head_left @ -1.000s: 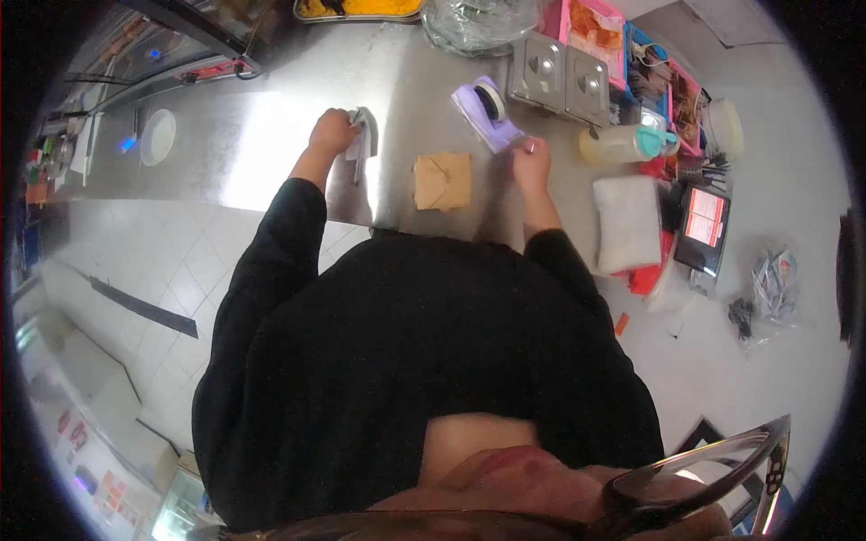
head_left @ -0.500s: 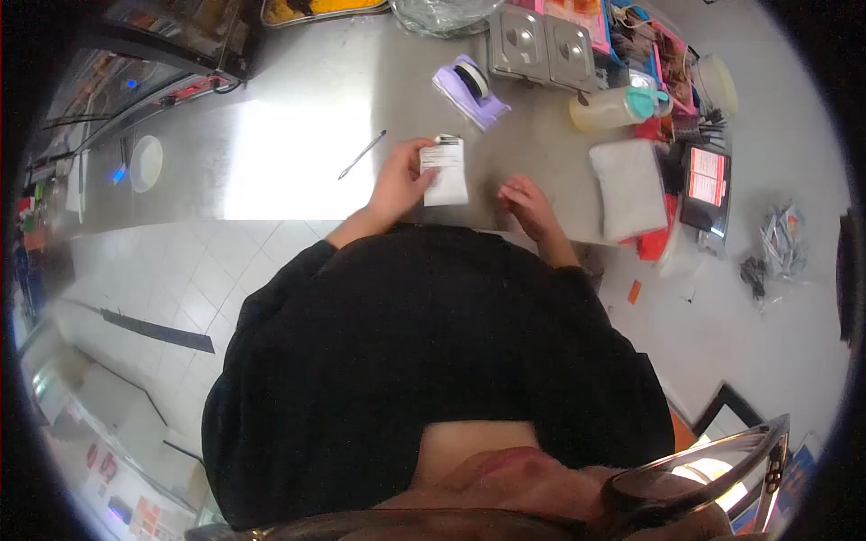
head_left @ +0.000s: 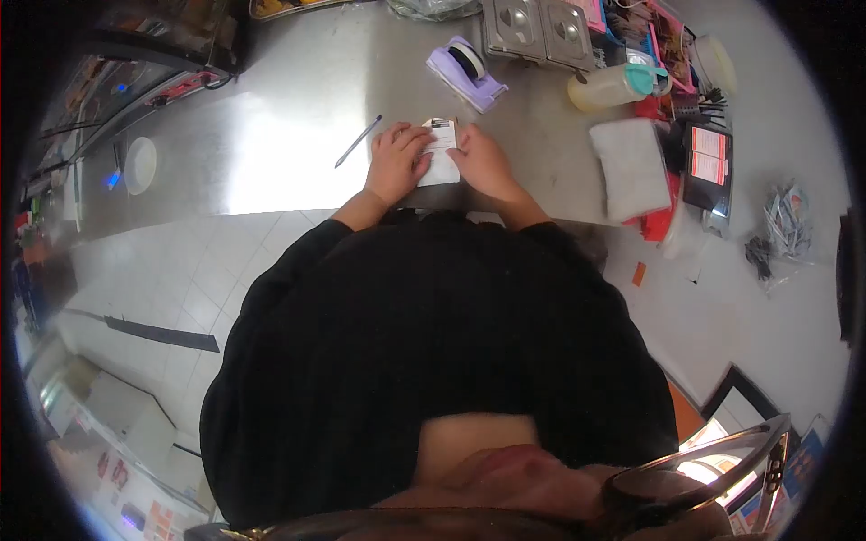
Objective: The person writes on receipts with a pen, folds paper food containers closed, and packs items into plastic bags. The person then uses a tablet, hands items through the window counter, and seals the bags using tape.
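A small white paper pad (head_left: 440, 169) with black print along its top lies on the steel counter close to my body. My left hand (head_left: 394, 162) is on its left side, fingers curled over the edge and thumb on the paper. On the opposite side, my right hand (head_left: 484, 162) grips the right edge, its thumb on the face of the pad. The fingertips of that hand are partly hidden. Left of my left hand lies a pen (head_left: 359, 142), touched by neither hand.
Beyond the pad stands a purple tape dispenser (head_left: 467, 72). Lidded steel containers (head_left: 539, 29) and a pitcher with a turquoise lid (head_left: 612, 87) are at the back right. A folded white cloth (head_left: 629, 169) lies right. The counter (head_left: 298, 162) ends at my torso.
My right hand has moved left and taken hold of the pad's right edge. My left hand stays on the pad's left side. The view has shifted slightly.
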A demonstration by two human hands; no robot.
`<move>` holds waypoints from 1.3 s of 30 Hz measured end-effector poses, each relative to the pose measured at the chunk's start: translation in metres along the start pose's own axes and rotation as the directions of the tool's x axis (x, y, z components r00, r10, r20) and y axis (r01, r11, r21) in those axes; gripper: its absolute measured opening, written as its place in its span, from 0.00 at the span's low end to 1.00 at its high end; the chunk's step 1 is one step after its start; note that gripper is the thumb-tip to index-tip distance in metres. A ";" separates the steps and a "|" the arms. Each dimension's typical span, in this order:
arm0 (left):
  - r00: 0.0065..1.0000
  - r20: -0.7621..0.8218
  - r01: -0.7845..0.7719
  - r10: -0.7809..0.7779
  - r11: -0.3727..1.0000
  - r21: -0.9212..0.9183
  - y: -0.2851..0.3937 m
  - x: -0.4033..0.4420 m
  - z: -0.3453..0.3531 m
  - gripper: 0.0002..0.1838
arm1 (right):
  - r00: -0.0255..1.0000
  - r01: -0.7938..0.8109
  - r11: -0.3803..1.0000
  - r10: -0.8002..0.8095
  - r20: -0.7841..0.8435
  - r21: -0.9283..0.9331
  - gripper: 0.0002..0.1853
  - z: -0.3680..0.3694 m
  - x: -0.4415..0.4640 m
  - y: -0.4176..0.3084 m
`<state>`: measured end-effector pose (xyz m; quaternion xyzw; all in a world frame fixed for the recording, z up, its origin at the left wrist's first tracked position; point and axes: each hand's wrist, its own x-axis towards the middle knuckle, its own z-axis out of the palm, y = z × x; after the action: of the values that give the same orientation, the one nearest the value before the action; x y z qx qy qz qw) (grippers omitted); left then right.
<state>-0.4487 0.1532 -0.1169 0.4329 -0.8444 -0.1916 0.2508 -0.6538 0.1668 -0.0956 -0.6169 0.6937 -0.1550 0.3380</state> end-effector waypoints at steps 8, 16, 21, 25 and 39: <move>0.982 -0.087 0.161 -0.166 0.985 -0.054 0.007 -0.005 -0.002 0.28 | 0.841 -0.521 0.246 0.308 0.444 0.817 0.23 0.043 -0.009 0.059; 0.978 -0.072 0.180 -0.195 0.967 -0.182 0.001 -0.005 0.001 0.33 | 0.851 -0.482 0.371 0.413 0.324 0.793 0.13 0.041 -0.009 0.071; 0.994 0.040 0.107 -0.101 0.975 -0.196 -0.011 -0.007 -0.018 0.43 | 0.961 -0.259 0.654 0.099 0.259 0.711 0.15 -0.012 0.006 0.015; 0.992 0.124 0.032 0.003 0.960 -0.279 -0.032 -0.010 -0.014 0.50 | 0.845 0.241 0.971 -0.209 0.492 -0.002 0.17 0.005 0.037 -0.033; 0.981 0.192 0.101 -0.019 0.897 -0.430 -0.047 -0.012 -0.002 0.39 | 0.937 -0.333 0.853 0.250 0.245 0.401 0.19 0.024 -0.013 0.059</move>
<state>-0.4115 0.1373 -0.1440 0.3722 -0.7853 -0.4228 0.2570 -0.6827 0.1954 -0.1467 -0.4240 0.6926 -0.1956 0.5497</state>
